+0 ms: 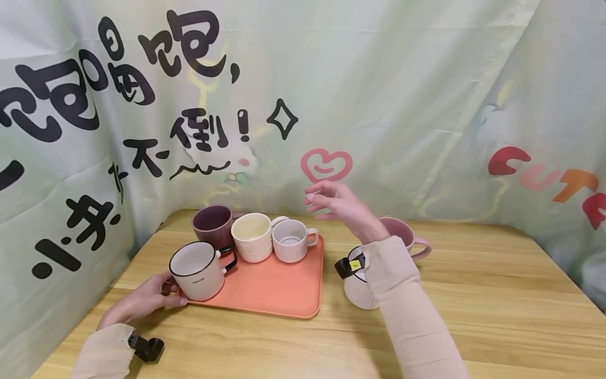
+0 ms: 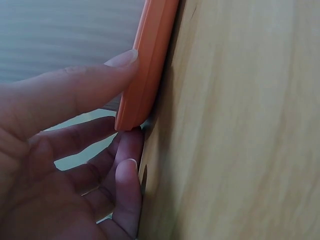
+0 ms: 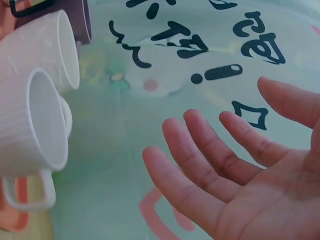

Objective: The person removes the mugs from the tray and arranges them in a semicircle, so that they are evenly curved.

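Observation:
My left hand holds the front left corner of an orange tray. In the left wrist view the thumb lies on the tray's rim, with the other fingers bent around the corner. Just above that hand, a white mug with a black rim stands on the tray. Behind it are a dark purple mug, a cream mug and a small pale ribbed mug. My right hand hovers beyond the tray's back right corner, fingers spread and holding nothing.
Right of the tray, partly hidden by my right forearm, stand a pink mug and a white ribbed mug with a dark rim. They rest on the wooden table. A printed cloth hangs behind and at the sides.

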`<control>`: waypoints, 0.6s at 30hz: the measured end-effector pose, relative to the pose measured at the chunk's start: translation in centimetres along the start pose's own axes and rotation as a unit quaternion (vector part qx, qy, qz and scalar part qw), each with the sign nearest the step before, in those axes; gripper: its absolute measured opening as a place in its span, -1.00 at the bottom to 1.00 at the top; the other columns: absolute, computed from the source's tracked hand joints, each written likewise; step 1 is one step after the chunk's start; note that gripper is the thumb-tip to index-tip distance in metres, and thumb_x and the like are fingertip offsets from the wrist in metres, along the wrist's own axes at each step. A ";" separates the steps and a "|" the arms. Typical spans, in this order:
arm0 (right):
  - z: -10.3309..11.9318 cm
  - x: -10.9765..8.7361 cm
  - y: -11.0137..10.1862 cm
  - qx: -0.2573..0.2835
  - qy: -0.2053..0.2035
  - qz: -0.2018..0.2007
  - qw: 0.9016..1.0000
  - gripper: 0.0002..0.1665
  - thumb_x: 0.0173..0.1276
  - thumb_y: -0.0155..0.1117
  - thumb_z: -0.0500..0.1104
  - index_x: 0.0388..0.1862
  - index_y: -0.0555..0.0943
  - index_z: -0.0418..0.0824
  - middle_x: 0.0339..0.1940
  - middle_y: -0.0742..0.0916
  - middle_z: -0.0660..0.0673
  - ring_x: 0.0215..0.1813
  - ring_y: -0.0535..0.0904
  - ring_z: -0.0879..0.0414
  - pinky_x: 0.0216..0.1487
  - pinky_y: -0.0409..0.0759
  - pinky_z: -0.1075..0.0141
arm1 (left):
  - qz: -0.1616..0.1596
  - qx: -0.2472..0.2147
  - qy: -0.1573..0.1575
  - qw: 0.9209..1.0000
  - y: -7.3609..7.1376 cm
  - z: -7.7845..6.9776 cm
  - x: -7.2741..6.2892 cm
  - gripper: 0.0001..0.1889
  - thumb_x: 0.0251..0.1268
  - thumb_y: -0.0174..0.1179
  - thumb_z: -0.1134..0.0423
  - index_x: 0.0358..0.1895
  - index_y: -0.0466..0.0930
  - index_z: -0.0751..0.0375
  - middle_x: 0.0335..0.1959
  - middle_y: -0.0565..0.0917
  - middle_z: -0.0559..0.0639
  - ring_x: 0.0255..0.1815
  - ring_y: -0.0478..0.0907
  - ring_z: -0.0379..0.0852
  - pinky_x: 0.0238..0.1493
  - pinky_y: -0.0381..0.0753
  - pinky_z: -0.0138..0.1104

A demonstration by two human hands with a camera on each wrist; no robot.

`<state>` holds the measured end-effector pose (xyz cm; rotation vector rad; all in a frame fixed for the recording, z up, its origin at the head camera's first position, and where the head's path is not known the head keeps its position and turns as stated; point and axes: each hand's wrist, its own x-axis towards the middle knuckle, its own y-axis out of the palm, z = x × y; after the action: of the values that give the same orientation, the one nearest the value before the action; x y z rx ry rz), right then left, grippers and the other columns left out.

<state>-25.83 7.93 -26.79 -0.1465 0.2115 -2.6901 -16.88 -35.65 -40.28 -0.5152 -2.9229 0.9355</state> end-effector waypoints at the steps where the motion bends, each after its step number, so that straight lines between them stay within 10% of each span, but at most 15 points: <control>1: -0.1 0.1 0.2 0.004 0.000 0.002 1.000 -0.60 0.56 0.12 -0.23 0.27 0.47 -0.40 0.07 0.65 -0.29 0.10 0.61 -0.17 0.23 0.53 -0.01 | 0.000 0.000 0.000 1.000 0.0 0.0 0.0 -0.59 0.18 0.38 0.46 -0.01 0.41 0.58 -0.23 0.53 0.08 -0.20 0.48 -0.06 -0.21 0.50 -0.35; 18: -1.1 0.8 3.6 0.020 0.008 0.033 0.999 -0.63 0.57 0.10 -0.23 0.24 0.47 -0.40 0.09 0.67 -0.32 0.10 0.64 -0.17 0.22 0.52 -0.07 | 0.011 0.008 0.003 1.000 -0.2 0.0 0.0 -0.56 0.22 0.36 0.45 0.04 0.37 0.61 -0.19 0.52 0.10 -0.15 0.47 0.02 -0.19 0.50 -0.35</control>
<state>-25.18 4.50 -28.46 -0.1031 0.1645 -2.6292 -16.93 -35.75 -40.15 -0.5492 -2.9092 0.9565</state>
